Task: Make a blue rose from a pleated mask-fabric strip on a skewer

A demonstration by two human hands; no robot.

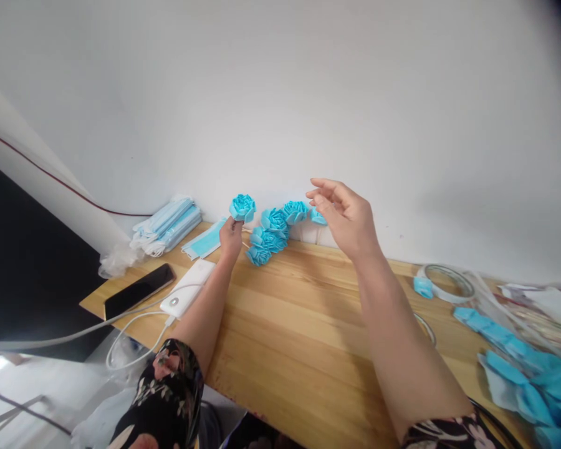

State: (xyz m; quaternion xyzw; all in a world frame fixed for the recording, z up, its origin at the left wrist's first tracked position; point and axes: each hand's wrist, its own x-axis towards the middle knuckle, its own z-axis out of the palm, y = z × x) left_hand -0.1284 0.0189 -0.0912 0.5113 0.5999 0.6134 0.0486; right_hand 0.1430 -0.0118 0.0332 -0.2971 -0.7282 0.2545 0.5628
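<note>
A blue handmade flower [242, 207] is in my left hand [231, 236], pinched just under its bloom; the hand is closed around it. My right hand [343, 212] is raised near the wall with fingers apart and nothing in them. Partly behind those fingers is another blue flower [318, 216], by the wall. Between my hands, several more blue flowers [273, 229] lie bunched at the back edge of the table, with thin pale stems showing beside some of them.
On the left are a stack of blue face masks [171, 224], a single mask [204, 241], a black phone [139, 291] and a white power bank [188, 290] with a cable. Rolls of tape [449, 284] and blue cut pieces [528, 374] lie on the right of the wooden table [290, 337].
</note>
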